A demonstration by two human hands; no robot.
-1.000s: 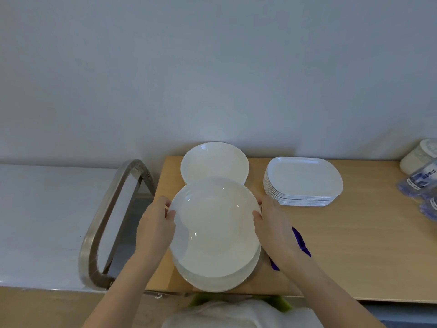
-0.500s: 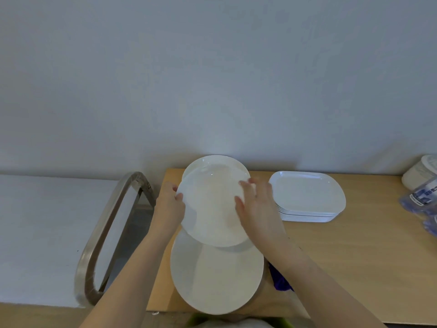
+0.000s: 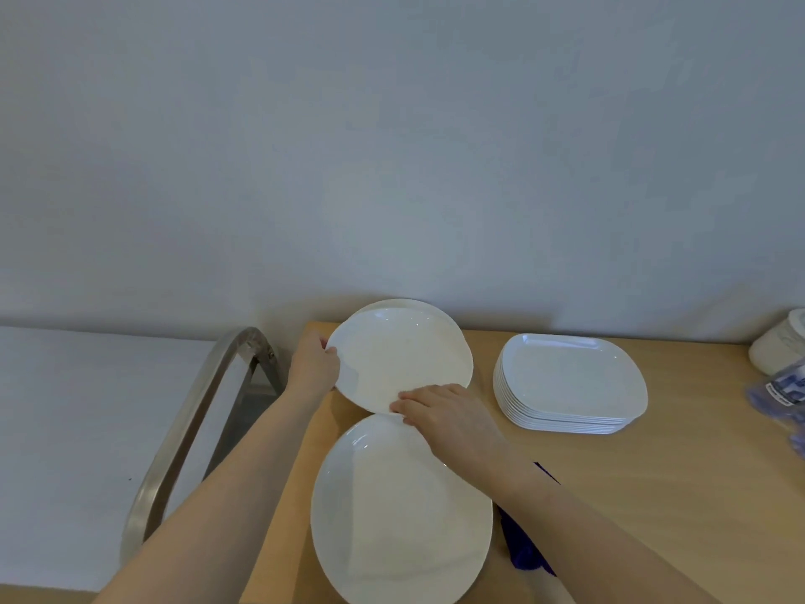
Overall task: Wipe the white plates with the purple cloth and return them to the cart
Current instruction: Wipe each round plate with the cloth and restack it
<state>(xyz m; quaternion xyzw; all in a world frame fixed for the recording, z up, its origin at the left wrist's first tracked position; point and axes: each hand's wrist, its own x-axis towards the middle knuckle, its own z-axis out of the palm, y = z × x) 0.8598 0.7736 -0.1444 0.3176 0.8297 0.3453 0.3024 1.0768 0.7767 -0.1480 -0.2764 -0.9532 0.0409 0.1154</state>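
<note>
A round white plate point(image 3: 403, 357) lies over another round plate at the back of the wooden surface point(image 3: 653, 494). My left hand point(image 3: 314, 368) grips its left rim, thumb on top. My right hand point(image 3: 448, 414) rests with fingers on its near rim. A second stack of round white plates point(image 3: 398, 512) sits nearer to me. The purple cloth point(image 3: 522, 547) lies on the wood to the right of that stack, partly hidden under my right forearm.
A stack of several white rectangular plates point(image 3: 570, 383) stands to the right. A metal handle point(image 3: 191, 425) rises at the left edge. A white container point(image 3: 779, 346) and clear plastic packets point(image 3: 784, 392) sit at the far right. A wall is close behind.
I lifted the top plate off the near stack and carried it away from me onto the far round plate. My right hand slid from the plate's right side to its near rim.
</note>
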